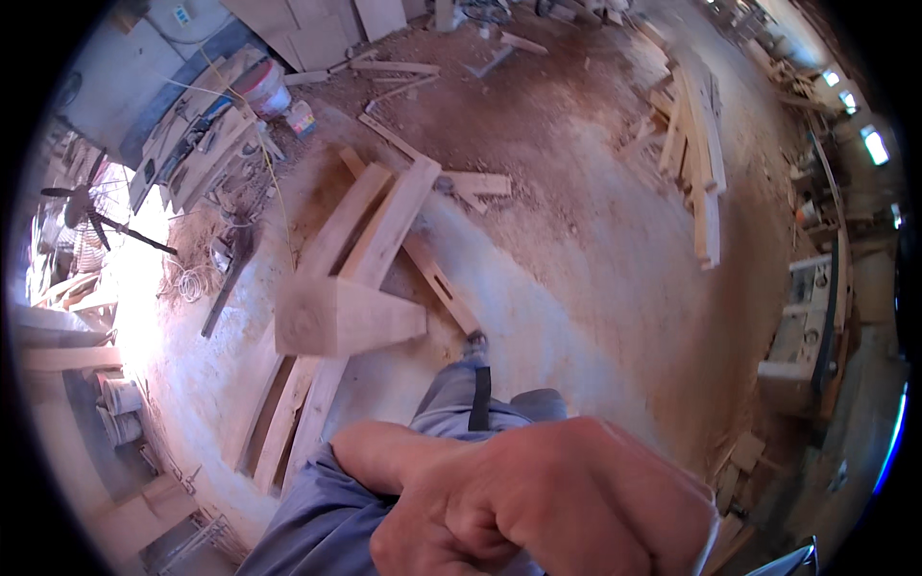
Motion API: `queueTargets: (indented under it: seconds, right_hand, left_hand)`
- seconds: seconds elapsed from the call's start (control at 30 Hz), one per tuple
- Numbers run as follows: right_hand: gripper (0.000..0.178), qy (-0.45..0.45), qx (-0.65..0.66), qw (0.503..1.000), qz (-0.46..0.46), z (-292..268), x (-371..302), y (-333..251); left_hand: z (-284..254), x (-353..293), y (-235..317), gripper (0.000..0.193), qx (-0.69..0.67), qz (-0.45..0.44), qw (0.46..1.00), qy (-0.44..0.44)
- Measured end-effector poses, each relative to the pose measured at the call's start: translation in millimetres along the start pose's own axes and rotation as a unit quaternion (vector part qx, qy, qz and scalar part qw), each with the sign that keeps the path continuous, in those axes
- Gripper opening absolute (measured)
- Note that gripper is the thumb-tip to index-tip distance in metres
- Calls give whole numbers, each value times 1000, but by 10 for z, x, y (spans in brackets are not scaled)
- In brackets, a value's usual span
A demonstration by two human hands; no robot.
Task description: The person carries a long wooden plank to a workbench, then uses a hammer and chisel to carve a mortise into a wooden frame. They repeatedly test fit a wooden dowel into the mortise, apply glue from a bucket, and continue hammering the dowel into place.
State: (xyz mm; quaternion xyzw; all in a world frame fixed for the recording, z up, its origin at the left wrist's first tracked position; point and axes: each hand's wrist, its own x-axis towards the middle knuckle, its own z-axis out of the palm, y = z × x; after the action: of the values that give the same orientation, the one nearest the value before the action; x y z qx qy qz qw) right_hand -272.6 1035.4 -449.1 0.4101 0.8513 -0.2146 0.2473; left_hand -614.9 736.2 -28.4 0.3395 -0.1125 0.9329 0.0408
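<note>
From where I stand, the wood looks already sawn straight: long beams lie side by side on the dusty floor, and a narrow board has a slot cut through it, near the person's shoe. By my judgement the shaping is well along, but nothing here looks joined, and how much remains I can't tell. The left hand, as I take it, is raised close in, fingers curled under; whether they meet or close on something is hidden. It looks well apart from the wood. The right hand is out of sight.

Across the beams, in front of the person and a little to their left, sits a thick block, pale and pinkish, squared at its left end and tapering toward the right. Its faces look smooth, with faint grain on the squared end
</note>
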Motion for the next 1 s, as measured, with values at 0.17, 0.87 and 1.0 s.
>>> queueTargets:
  seconds: [0.17, 0.87, 1.0]
  right_hand:
    - [23, -64, -22, 997, 27, -262, 492, -446]
    - [28, 53, 35, 942, -330, -2695, 5230, -5199]
    - [15, 41, 131, 818, -558, -3080, 4487, -7111]
  left_hand:
    - [-779, 772, 621, 37, 203, -151, 965, -73]
    - [-2107, 3118, 699, 13, 825, 298, 480, -23]
    - [-3622, 2836, 813, 34, 763, 9, 630, 145]
